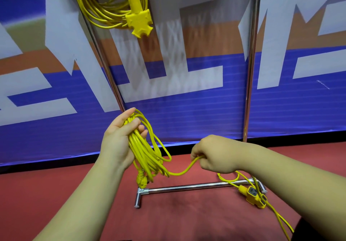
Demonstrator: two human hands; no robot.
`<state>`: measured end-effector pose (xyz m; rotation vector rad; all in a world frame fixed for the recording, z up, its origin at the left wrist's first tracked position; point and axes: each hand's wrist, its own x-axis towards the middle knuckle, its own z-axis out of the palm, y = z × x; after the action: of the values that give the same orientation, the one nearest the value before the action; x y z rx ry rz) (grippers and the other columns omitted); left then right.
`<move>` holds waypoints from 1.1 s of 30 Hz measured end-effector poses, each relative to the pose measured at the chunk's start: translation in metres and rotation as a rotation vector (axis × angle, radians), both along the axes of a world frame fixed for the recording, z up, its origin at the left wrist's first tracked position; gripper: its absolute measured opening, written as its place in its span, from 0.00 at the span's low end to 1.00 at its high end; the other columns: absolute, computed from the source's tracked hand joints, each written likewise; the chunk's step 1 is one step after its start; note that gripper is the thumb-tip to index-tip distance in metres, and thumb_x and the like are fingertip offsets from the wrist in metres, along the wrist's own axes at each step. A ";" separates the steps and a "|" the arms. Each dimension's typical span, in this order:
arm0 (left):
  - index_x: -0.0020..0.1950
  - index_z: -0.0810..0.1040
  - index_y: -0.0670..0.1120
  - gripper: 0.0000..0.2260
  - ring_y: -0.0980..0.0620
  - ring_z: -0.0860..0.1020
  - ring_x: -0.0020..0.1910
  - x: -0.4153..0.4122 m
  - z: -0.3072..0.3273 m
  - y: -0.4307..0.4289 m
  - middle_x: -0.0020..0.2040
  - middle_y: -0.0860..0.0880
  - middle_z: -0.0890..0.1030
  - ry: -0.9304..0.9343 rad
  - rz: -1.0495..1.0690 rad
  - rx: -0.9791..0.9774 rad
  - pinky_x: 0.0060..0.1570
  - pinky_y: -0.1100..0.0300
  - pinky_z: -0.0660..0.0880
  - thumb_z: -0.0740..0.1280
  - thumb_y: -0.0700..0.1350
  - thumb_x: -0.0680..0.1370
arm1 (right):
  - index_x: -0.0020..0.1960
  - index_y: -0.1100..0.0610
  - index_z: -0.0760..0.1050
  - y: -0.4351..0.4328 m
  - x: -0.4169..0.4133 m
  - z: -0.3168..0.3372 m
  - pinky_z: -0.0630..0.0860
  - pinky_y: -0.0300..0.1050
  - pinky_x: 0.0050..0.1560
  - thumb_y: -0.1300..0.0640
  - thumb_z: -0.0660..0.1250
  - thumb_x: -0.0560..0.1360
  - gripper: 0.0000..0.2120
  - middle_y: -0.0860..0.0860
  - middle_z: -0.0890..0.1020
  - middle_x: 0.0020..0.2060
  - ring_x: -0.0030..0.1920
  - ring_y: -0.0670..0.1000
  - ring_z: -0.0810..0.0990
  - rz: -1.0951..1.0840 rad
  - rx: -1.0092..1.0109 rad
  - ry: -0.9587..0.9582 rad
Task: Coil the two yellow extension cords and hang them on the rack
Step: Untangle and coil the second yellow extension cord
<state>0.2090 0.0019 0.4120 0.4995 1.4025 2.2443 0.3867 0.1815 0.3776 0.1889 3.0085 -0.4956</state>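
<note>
The left hand (119, 137) grips the coil (142, 152), its loops hanging downward; the right hand (211, 154) pinches the trailing cord (177, 174)

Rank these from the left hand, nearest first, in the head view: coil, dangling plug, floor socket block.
1. The coil: gripped in the left hand.
2. The dangling plug: just below that hand.
3. The floor socket block: far off, low on the right.

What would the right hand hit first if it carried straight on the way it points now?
Probably the coiled cord hanging from the left hand; the right hand points leftward at it, though depth is unclear.
</note>
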 end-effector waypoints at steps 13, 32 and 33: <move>0.66 0.77 0.42 0.17 0.46 0.83 0.35 0.032 -0.024 0.025 0.43 0.37 0.78 0.125 -0.190 -0.222 0.38 0.54 0.82 0.64 0.30 0.78 | 0.53 0.48 0.79 -0.010 0.011 0.026 0.74 0.43 0.42 0.51 0.68 0.78 0.05 0.44 0.84 0.44 0.43 0.45 0.79 0.062 -0.062 0.617; 0.62 0.79 0.42 0.20 0.49 0.75 0.31 0.057 0.002 0.036 0.43 0.41 0.80 0.054 -0.393 0.017 0.30 0.58 0.76 0.68 0.29 0.72 | 0.47 0.56 0.68 0.033 0.028 0.003 0.74 0.45 0.42 0.61 0.70 0.77 0.10 0.49 0.77 0.30 0.38 0.55 0.77 -0.182 -1.062 0.264; 0.63 0.78 0.42 0.20 0.50 0.75 0.31 0.051 0.006 0.034 0.44 0.41 0.80 0.042 -0.366 0.042 0.30 0.59 0.76 0.66 0.30 0.72 | 0.48 0.56 0.69 0.034 0.030 -0.002 0.73 0.48 0.46 0.62 0.69 0.77 0.08 0.51 0.78 0.33 0.40 0.56 0.77 -0.164 -1.091 0.196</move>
<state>0.2605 0.0355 0.4176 0.7554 1.1744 1.9790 0.4170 0.2160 0.3759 0.2935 2.4071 -2.1065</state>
